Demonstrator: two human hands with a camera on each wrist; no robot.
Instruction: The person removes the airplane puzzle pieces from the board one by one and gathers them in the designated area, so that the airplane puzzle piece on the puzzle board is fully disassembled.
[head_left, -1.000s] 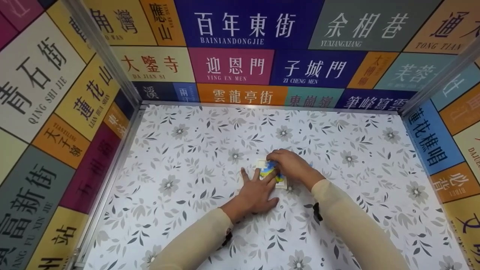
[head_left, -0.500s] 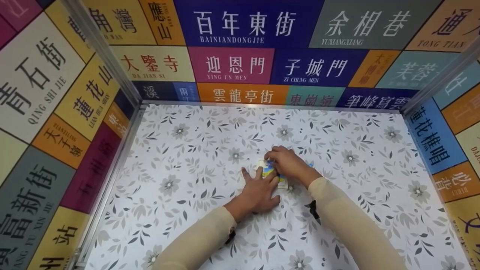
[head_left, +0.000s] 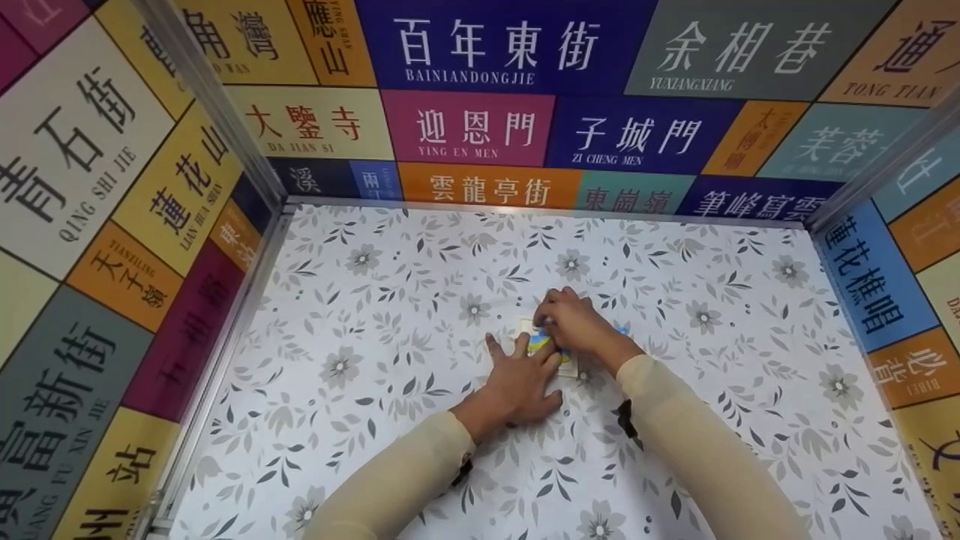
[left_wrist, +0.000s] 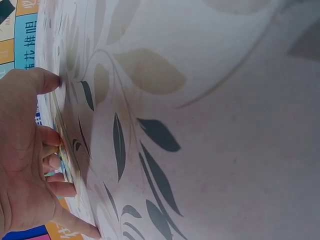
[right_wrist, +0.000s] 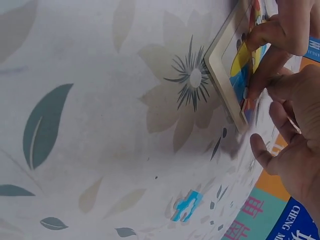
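A small jigsaw puzzle (head_left: 540, 343) with blue and yellow colours sits in a pale frame (right_wrist: 218, 75) on the table. My left hand (head_left: 521, 382) lies over its lower left with fingers spread, and some fingertips rest on the picture. My right hand (head_left: 571, 321) is at the upper right of the puzzle, fingers bent down at its top edge. In the right wrist view its thumb and fingers are close to the frame; I cannot tell whether they pinch a piece. A loose blue puzzle piece (right_wrist: 187, 206) lies on the table, right of the right wrist in the head view.
White cloth with grey flowers and leaves covers the table (head_left: 420, 285). Panels with coloured street-name signs enclose it at the back (head_left: 480, 127), left (head_left: 82, 247) and right (head_left: 877, 277), with clear strips along the corners.
My right hand has shifted slightly away from me along the puzzle's top. The loose blue piece now shows beside the right wrist. My left hand has stayed nearly in place.
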